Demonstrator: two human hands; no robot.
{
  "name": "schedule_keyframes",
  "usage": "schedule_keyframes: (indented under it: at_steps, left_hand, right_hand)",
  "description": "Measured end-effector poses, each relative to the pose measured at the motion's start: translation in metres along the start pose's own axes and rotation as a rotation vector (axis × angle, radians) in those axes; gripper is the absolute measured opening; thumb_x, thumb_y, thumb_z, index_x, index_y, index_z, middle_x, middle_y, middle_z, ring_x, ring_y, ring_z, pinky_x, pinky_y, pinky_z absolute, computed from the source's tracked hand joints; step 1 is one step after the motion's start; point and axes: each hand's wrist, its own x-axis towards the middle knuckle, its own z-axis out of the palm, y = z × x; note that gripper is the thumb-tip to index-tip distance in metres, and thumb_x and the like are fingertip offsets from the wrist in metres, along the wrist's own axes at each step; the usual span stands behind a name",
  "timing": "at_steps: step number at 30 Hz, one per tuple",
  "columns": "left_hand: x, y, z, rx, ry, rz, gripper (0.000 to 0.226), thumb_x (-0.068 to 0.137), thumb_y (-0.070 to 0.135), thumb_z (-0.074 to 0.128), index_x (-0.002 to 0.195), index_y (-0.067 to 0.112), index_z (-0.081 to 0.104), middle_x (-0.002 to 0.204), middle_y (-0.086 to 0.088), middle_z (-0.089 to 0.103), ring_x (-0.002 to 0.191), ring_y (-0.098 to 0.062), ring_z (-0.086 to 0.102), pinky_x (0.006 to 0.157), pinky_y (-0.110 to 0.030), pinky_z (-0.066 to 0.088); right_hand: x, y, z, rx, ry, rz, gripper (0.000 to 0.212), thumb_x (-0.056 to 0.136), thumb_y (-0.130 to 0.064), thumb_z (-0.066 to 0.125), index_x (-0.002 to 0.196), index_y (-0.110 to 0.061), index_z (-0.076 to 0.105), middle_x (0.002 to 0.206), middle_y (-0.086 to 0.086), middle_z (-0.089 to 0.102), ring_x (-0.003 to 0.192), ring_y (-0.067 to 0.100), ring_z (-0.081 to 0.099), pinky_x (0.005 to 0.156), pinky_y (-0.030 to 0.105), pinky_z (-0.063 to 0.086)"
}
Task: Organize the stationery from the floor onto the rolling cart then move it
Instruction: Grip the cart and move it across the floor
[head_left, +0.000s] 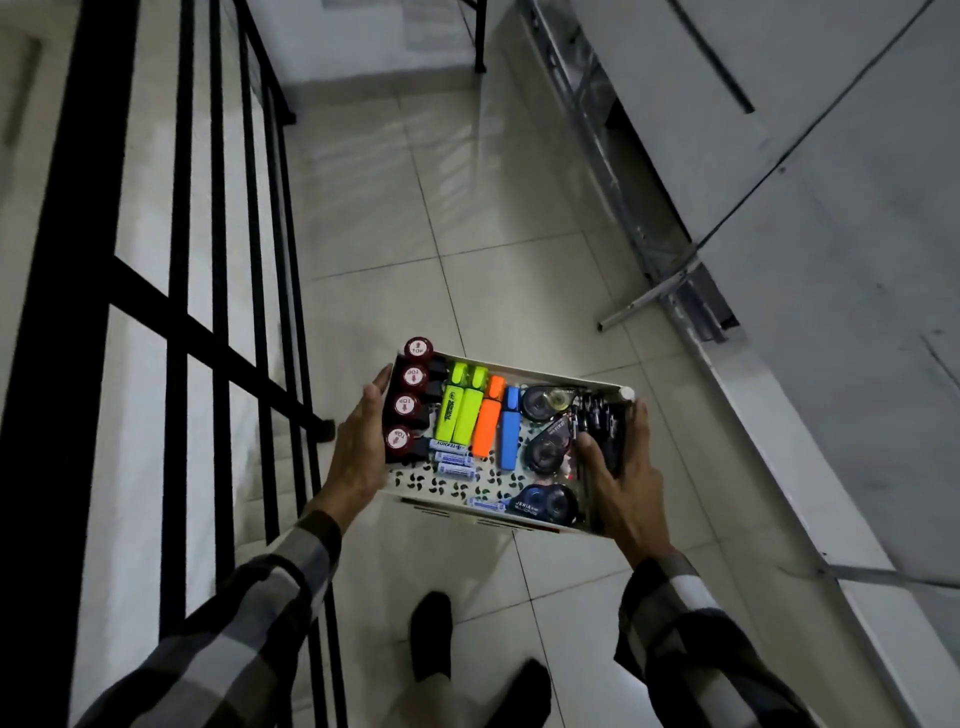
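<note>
Tray (415, 480) of stationery between hands; left grip (358, 447) flat on side; right grip (621, 475) clasping edge.

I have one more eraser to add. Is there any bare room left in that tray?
Yes: the tray has bare patterned floor at its near edge, between the batteries and the blue tape dispenser. Everywhere else is crowded: red-capped bottles, highlighters, more dispensers, black clips.
</note>
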Motion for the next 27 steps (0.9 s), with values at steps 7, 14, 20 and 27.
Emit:
schedule_keyframes:
  at_steps: [7,14,20,27]
  left_hand:
    - [-0.013,0.006,0.008,0.187,-0.027,0.138,0.085,0.085,0.093,0.014,0.161,0.055,0.012,0.164,0.014,0.033,0.144,-0.015,0.046,0.123,-0.057,0.034]
    - [-0.017,-0.003,0.013,0.219,-0.005,0.167,0.097,0.081,0.097,0.015,0.162,0.045,0.027,0.156,0.003,0.053,0.131,-0.010,0.059,0.117,-0.048,0.046]
    - [-0.024,-0.007,0.028,0.168,0.042,0.162,0.098,0.080,0.098,0.017,0.161,0.045,0.029,0.156,0.007,0.051,0.136,-0.016,0.057,0.116,-0.050,0.046]
    - [-0.026,-0.007,0.058,0.162,0.063,0.174,0.100,0.079,0.098,0.020,0.162,0.043,0.030,0.153,0.001,0.057,0.127,-0.009,0.064,0.109,-0.039,0.054]
  right_hand:
    - [-0.003,0.012,0.003,-0.069,-0.024,-0.073,0.110,0.086,-0.066,0.069,0.162,-0.047,-0.009,0.125,0.015,0.074,0.103,0.035,0.074,0.099,0.051,0.057]
    - [0.001,0.018,0.000,-0.101,-0.026,-0.108,0.116,0.083,-0.071,0.066,0.163,-0.041,-0.012,0.131,0.017,0.071,0.107,0.036,0.074,0.099,0.047,0.056]
    - [0.012,0.029,-0.011,-0.122,-0.031,-0.139,0.115,0.083,-0.072,0.067,0.162,-0.044,-0.011,0.128,0.019,0.072,0.099,0.038,0.076,0.093,0.051,0.060]
    - [0.026,0.038,-0.037,-0.126,-0.036,-0.161,0.109,0.086,-0.064,0.069,0.164,-0.040,-0.003,0.133,0.015,0.071,0.101,0.035,0.074,0.090,0.033,0.049]
